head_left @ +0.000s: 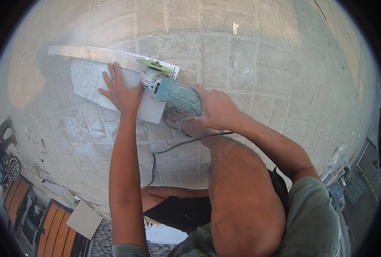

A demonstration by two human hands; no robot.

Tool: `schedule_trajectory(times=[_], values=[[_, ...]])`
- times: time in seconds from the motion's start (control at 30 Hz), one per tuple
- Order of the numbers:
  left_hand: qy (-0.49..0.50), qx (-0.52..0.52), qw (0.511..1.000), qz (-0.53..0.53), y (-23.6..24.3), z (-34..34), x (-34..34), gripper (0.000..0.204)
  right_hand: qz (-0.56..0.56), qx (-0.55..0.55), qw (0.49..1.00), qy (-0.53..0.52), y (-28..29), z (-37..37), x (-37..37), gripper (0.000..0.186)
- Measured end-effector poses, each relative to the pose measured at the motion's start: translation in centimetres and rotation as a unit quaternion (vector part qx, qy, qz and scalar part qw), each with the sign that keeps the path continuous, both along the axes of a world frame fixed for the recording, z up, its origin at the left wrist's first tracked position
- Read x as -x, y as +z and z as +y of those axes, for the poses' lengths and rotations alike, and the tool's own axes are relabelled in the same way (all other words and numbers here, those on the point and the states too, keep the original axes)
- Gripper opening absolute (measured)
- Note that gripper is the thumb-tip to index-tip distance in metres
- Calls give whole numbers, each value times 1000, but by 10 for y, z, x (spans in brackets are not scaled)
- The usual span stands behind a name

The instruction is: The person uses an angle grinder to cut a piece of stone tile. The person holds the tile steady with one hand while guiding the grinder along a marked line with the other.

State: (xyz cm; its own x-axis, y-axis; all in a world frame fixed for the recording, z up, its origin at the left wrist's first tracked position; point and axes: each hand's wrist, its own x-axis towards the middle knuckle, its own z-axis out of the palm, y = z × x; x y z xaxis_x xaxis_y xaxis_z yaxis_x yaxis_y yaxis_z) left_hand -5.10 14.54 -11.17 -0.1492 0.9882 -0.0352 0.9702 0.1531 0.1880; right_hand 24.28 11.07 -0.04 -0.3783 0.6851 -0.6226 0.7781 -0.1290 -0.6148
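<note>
A pale grey tile point(92, 79) is laid flat on the paved ground, in the upper left of the view, with a long light strip point(96, 53) lying along its far edge. The tile is pressed down by the left hand point(122, 92), whose fingers are spread flat and grip nothing. At the tile's right end an angle grinder point(173, 92) with a teal body is held, its green-hubbed disc point(156, 65) set over the strip's right end. The grinder's body is wrapped by the right hand point(216, 109), fingers closed tightly around it. A black power cord point(177, 145) is trailed from the tool across the pavement toward the person. A sandalled foot point(182, 122) is planted just beside the tile's near right corner, below the grinder.

The ground is made of grey concrete paving blocks point(250, 55), dusty and sunlit. A square beige tile point(84, 219) is seen lying at lower left, near orange-slatted furniture point(53, 227). Much of the lower view is blocked by the bent knee point(241, 197).
</note>
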Motion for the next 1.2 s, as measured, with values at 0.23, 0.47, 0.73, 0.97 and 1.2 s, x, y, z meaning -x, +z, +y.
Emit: schedule_trajectory(times=[0.23,0.47,0.73,0.97,1.2], values=[[-3,-9,1000,-7,-1,0,-1,112,1,16,1000,-15,-4,-10,-8,77],[4,-36,999,-19,1,-1,-2,113,16,-10,999,-31,-7,-17,-12,78],[25,-46,998,-38,7,0,-9,122,55,35,982,-177,9,-4,-51,80],[29,-47,997,-49,10,0,-7,120,66,7,973,-221,2,12,-68,79],[33,-67,994,-82,8,-3,-8,117,58,19,971,-229,4,12,-67,78]])
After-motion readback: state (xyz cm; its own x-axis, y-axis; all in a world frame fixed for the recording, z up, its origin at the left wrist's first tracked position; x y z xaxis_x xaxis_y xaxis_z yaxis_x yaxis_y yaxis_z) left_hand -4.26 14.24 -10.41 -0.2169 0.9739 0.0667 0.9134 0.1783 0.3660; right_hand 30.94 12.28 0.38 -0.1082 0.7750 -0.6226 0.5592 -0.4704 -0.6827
